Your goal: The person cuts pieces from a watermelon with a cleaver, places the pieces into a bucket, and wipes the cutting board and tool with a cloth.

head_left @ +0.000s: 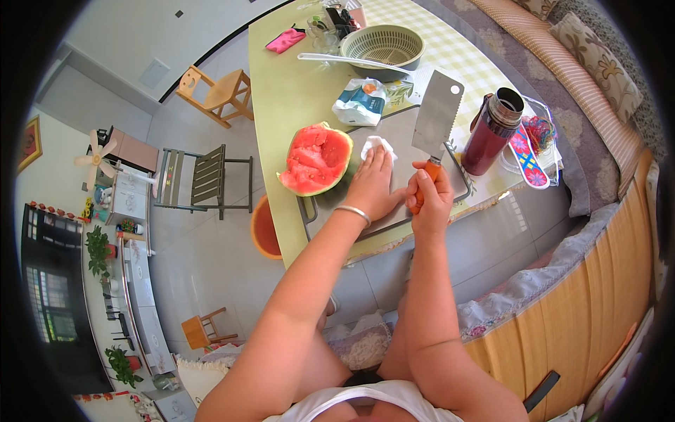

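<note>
My right hand (432, 193) is closed round the orange handle of a cleaver (437, 116); its broad blade points up and away, over the far right part of a grey cutting board (394, 158). With fingers stretched forward, my left hand (375, 184) presses a crumpled white tissue (380, 145) against the board. A cut piece of watermelon (316, 160), red flesh up and partly scooped out, lies at the board's left side. Just beyond the board stands a soft pack of tissues (360, 103).
A maroon thermos (493, 132) without a lid stands right of the board, beside a colourful insole (527, 158). Farther back are a green colander (383, 48) with a white-handled utensil (337, 59) across it and a pink pouch (285, 41). An orange bin (266, 228) sits below the table's left edge.
</note>
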`<state>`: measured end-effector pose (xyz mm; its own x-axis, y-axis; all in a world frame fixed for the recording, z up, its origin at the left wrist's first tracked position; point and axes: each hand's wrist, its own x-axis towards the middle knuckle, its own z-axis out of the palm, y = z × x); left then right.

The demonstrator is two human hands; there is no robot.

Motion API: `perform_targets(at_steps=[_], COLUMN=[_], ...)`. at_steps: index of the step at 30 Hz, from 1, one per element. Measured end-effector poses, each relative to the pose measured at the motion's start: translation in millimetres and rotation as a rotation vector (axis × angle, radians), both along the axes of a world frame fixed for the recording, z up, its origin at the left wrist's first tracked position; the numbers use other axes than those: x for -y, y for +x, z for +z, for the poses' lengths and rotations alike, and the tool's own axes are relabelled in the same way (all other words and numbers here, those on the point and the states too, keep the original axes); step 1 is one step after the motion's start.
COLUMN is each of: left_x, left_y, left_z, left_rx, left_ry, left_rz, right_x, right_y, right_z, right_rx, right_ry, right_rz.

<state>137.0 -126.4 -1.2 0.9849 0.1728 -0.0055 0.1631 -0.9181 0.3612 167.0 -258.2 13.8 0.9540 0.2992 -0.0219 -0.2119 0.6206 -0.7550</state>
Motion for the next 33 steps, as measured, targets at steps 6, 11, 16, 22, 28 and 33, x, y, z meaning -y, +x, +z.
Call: perform_targets(at_steps=[6, 11, 16, 22, 28, 33], left_x=[11, 2, -16, -75, -129, -105], left_y=[-81, -139, -156, -170, -178, -150], left_z=[15, 7, -8, -24, -10, 1], left_rx=[0.058, 0.199, 0.545, 0.821, 0.773, 0.622], left_ry=[-0.056, 0.026, -0.044, -0.754, -1.660, -1.363], left_rz=[-0.073, 0.086, 0.271, 0.690, 0.678, 0.759], right_x=[-6, -8, -14, -24, -32, -36], right_y=[0, -1, -4, -8, -10, -14], right_z=[-3, -3, -3, -5, -12, -12], right_rx=[-0.036, -0.051, -0.077, -0.112, -0.132, -0.096], right_ry=[-0.027, -0.106, -0.140, -0.219, -0.248, -0.293], right_rz=[0.026, 0.083, 0.098, 0.108, 0.129, 0.140])
